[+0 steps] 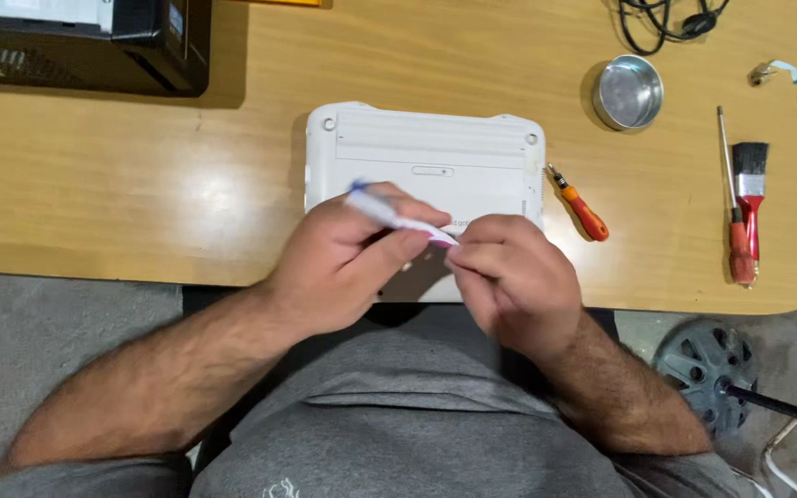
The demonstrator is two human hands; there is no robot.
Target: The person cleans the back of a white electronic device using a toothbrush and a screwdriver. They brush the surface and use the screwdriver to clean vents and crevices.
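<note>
Because the white device (426, 175) lies bottom-up with its near part at the front edge of the bench (94, 184), a strong push from the hands could, I judge, slide it toward the person's lap. It is the largest thing here and sits in the middle of the bench, apart from the tools on the right side.

Both forearms come in from below and meet over the near half of the device. The left hand (343, 263) is turned inward, its fingers closed around a thin pen-like tool (394, 214) with a blue end, which points to the right. The right hand (509, 277) is curled, fingertips narrow and pinching the tool's tip; I cannot tell if they also touch the device. If the grip slips, the tip may scratch the plastic.

An orange screwdriver (583, 210) lies just beside the device's right edge; an elbow move could knock it. A small metal bowl (627, 90) stands near the far right, well apart.
</note>
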